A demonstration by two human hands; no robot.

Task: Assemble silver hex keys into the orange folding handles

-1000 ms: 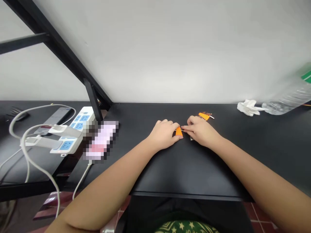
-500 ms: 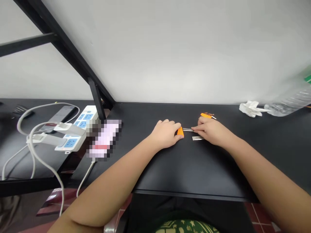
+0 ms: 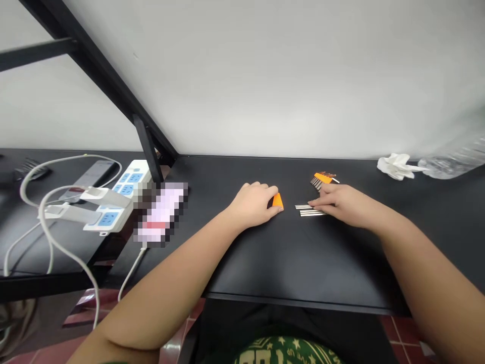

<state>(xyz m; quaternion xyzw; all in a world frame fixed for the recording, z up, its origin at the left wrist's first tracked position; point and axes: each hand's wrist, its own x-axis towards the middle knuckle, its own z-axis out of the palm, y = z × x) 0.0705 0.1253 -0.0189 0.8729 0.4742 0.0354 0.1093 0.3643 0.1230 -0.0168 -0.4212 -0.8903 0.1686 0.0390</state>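
Observation:
On the black table, my left hand (image 3: 254, 205) is closed round a small orange piece (image 3: 278, 201), pinching it between thumb and fingers. To its right lie thin silvery strips (image 3: 311, 213) in a small group. My right hand (image 3: 343, 203) rests its fingertips on the upper strips (image 3: 301, 207), thumb and index finger close together, with a gap between these strips and the orange piece. Just beyond the right hand is another orange piece (image 3: 323, 178) with several thin dark and brownish strips about it.
A crumpled white tissue (image 3: 397, 166) and a clear plastic bottle (image 3: 450, 164) lie at the back right. At the left are a phone (image 3: 159, 212) on a cable, a white power strip (image 3: 127, 194) with plugs, and a black metal frame (image 3: 146, 146).
My right hand has drawn the upper strips rightward, away from the orange piece in my left hand. More dark strips show by the far orange piece. The view has shifted slightly.

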